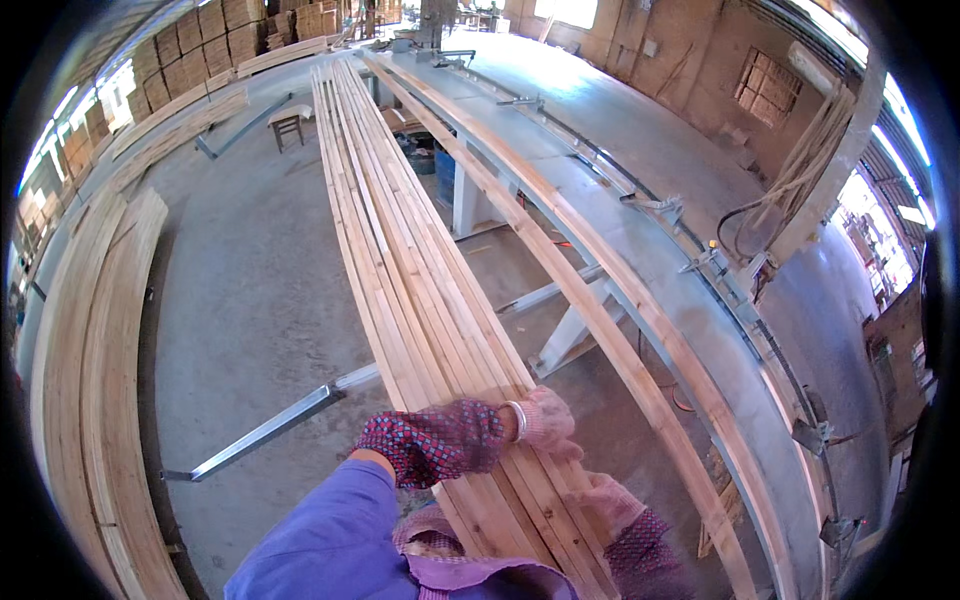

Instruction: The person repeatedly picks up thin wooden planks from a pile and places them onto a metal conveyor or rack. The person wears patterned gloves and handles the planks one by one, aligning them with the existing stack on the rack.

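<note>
A long bundle of pale wooden strips point(400, 240) runs from below me toward the far end. My left hand point(546, 418), in a pinkish glove with a dark patterned cuff, reaches across the bundle. Its fingers curl over the strips' right edge, and what lies under them is hidden. Lower on the same edge is my right hand point(608, 502), also gloved and smeared by motion; its fingers cannot be made out. My purple left sleeve point(320, 530) comes in from the lower left.
A metal support bar point(270, 430) sticks out left under the strips. Several wider boards point(95, 400) lie at the left. To the right, long strips point(590, 290) lie along a bench point(690, 320) with metal clamps point(812, 435). A stool point(288, 122) stands farther off.
</note>
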The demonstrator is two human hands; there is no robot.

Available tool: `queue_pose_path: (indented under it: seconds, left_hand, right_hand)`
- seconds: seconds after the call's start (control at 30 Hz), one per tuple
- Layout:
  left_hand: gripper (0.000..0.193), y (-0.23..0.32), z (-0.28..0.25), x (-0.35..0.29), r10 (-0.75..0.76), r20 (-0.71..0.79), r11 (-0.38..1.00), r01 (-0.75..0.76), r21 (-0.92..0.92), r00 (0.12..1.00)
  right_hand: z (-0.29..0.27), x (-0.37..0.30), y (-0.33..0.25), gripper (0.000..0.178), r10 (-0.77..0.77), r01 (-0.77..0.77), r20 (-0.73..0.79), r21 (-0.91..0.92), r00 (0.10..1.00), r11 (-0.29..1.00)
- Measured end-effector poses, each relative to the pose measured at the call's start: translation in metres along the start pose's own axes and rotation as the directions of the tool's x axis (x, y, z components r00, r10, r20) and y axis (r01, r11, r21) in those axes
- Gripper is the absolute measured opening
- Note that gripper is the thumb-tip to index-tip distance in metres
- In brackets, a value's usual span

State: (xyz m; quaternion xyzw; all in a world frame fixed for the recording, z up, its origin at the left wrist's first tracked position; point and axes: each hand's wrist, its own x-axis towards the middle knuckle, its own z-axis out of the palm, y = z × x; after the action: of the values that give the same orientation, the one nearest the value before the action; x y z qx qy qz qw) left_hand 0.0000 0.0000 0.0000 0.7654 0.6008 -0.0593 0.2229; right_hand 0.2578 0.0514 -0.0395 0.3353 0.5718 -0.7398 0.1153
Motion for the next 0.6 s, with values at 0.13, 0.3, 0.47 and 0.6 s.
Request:
queue_pose_path:
  seconds: [0.13, 0.3, 0.47, 0.6]
  left_hand:
    - [0.075, -0.011, 0.007, -0.001, -0.087, 0.008, 0.996, 0.087, -0.008, 0.996]
    - [0.074, -0.007, 0.004, 0.001, -0.095, 0.002, 0.995, 0.095, -0.034, 0.995]
    - [0.076, -0.016, -0.002, 0.003, -0.175, 0.119, 0.984, 0.178, -0.019, 0.977]
    - [0.077, -0.023, 0.013, 0.002, -0.215, 0.1, 0.976, 0.217, -0.005, 0.971]
  right_hand:
    - [0.012, 0.01, -0.014, 0.067, 0.023, -0.024, 0.039, 0.021, 0.999, 1.0]
    - [0.007, 0.023, 0.013, 0.068, -0.014, 0.002, 0.061, 0.198, 0.998, 0.98]
    - [-0.043, 0.022, -0.02, 0.069, -0.392, 0.072, -0.41, -0.611, 0.823, 0.789]
    - [-0.096, 0.004, -0.023, 0.08, -0.797, -0.419, -0.473, -0.853, 0.375, 0.31]
